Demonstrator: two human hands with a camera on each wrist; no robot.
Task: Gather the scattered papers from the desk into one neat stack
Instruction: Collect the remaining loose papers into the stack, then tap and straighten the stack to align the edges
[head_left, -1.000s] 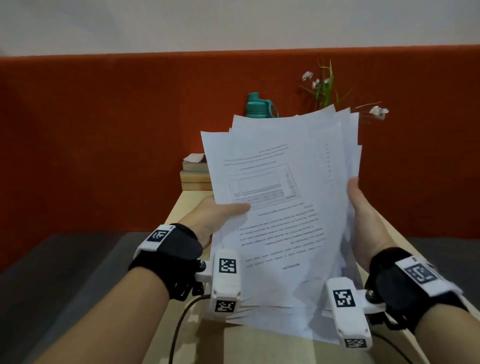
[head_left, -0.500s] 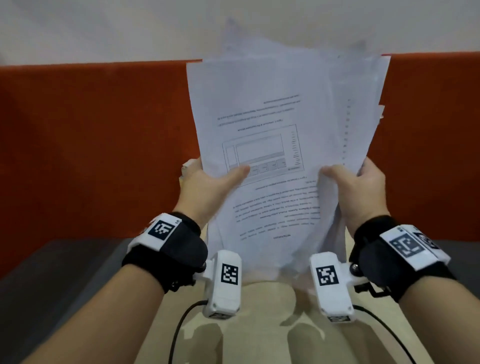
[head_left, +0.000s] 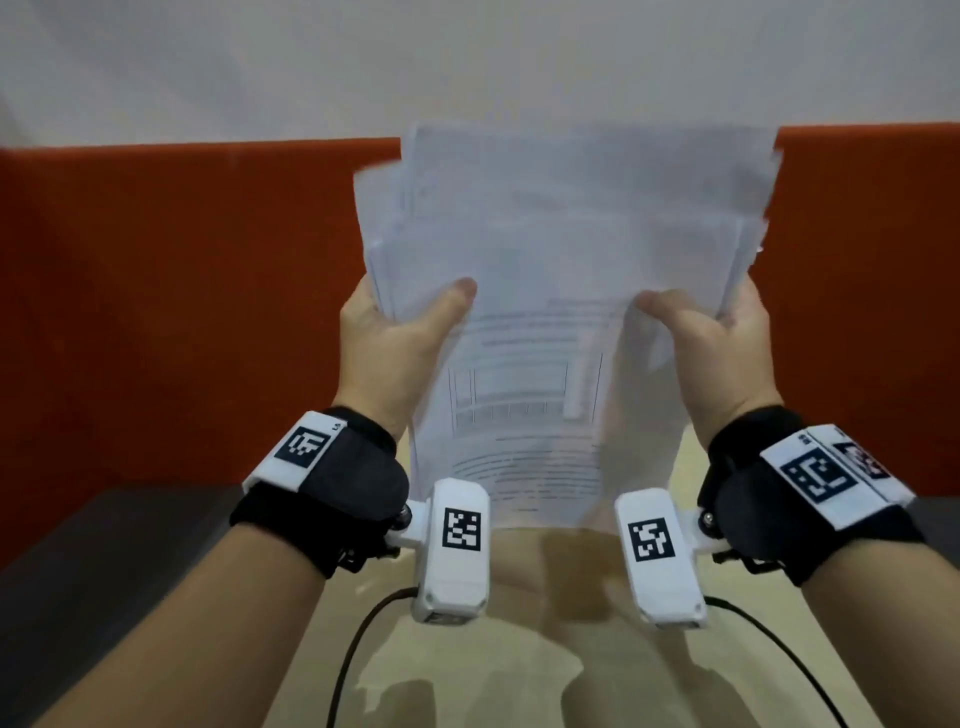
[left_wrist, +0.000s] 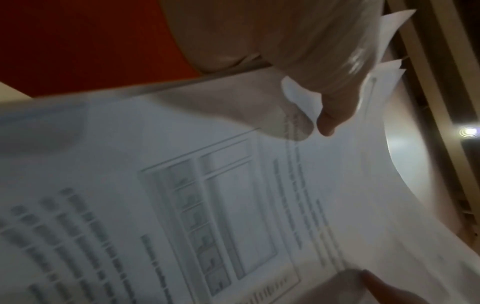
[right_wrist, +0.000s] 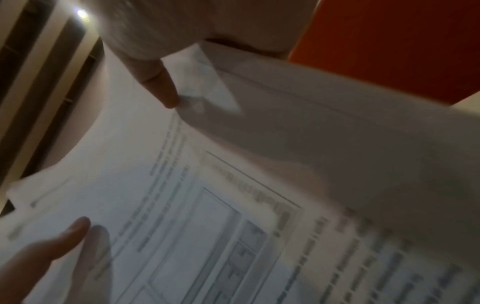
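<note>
A loose bundle of white printed papers (head_left: 566, 260) stands upright in the air above the wooden desk (head_left: 519, 665), its sheets fanned and uneven at the top. My left hand (head_left: 400, 332) grips its left edge, thumb across the front sheet. My right hand (head_left: 711, 332) grips the right edge the same way. The front sheet shows text lines and a framed table, blurred by motion. The left wrist view is filled by the papers (left_wrist: 233, 205) with my left thumb (left_wrist: 330, 117) pressed on them. The right wrist view shows the papers (right_wrist: 233, 205) under my right thumb (right_wrist: 161, 88).
A red-orange partition (head_left: 182, 312) runs behind the desk, with a pale wall above it. Dark grey surfaces (head_left: 78, 561) lie on both sides of the narrow desk. Wrist-camera cables (head_left: 353, 649) trail over the desk top near me.
Both hands have lifted the bundle higher off the desk and moved to grip its side edges. The bottle, books and flowers at the back are now hidden behind the sheets.
</note>
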